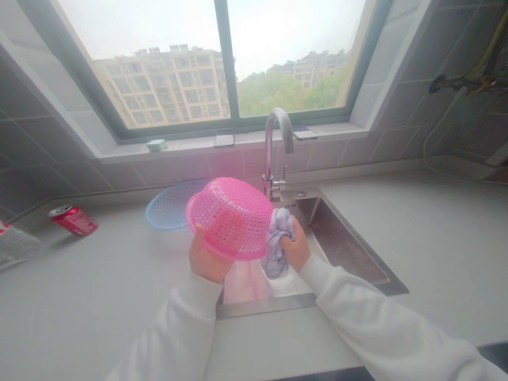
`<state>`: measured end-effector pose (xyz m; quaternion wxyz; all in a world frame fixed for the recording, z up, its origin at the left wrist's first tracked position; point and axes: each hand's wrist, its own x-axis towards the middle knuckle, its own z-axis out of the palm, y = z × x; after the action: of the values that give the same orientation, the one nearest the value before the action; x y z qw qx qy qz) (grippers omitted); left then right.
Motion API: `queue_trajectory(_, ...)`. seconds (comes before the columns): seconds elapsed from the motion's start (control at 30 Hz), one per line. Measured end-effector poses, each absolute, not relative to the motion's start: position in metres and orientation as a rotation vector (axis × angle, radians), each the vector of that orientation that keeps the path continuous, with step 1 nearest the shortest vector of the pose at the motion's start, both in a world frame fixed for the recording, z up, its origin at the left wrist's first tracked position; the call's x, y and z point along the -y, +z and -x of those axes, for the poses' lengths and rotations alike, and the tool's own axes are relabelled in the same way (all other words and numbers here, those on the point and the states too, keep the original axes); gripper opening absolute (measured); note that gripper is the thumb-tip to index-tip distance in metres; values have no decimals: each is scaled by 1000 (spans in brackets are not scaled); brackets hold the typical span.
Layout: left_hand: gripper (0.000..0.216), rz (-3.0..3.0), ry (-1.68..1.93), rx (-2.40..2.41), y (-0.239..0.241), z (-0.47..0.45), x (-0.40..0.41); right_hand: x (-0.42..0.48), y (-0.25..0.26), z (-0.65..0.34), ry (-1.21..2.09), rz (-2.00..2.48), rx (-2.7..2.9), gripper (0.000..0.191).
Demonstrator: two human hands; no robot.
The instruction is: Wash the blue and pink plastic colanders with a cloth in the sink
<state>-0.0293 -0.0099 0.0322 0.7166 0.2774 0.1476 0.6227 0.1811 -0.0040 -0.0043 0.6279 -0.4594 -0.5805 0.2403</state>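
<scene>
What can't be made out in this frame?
Head view:
Near floor of sink: hidden by pink basket and cloth.
Fingers of left hand: behind the pink basket's mesh.
Right side of blue basket: behind the pink basket.
Lettering on can: blurred.
The bag: cut off by left edge.

home kitchen; steel sink [349, 248], tap [278, 143], tiled wall [35, 159], counter [99, 286], window [222, 58]
</scene>
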Motion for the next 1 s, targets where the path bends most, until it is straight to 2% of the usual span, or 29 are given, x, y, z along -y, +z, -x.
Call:
queue_trajectory(0.1,61,-643,1353,-305,33,29,12,8,-5,-182,400,1034,1501,14)
queue_trajectory(0.27,61,-706,1325,-316,37,25,16,13,-5,-178,215,1142,1759,24)
queue_trajectory(0.4,54,-803,1284,-342,33,15,17,17,-5,-174,61,1369,2002,21)
queue_trajectory(0.53,57,-950,1276,-480,16,4,15,19,-4,-171,-130,1424,2167,19)
queue_trajectory(0.7,58,-1235,1266,-626,1,2,15,22,-6,-172,-329,1174,2237,16)
queue_trajectory(0.87,59,-1459,1176,-502,16,1,18,28,-4,-169,-435,756,2261,14)
queue_trajectory(1.0,69,-1609,1172,-474,25,1,17,30,5,-170,-487,674,2202,13)
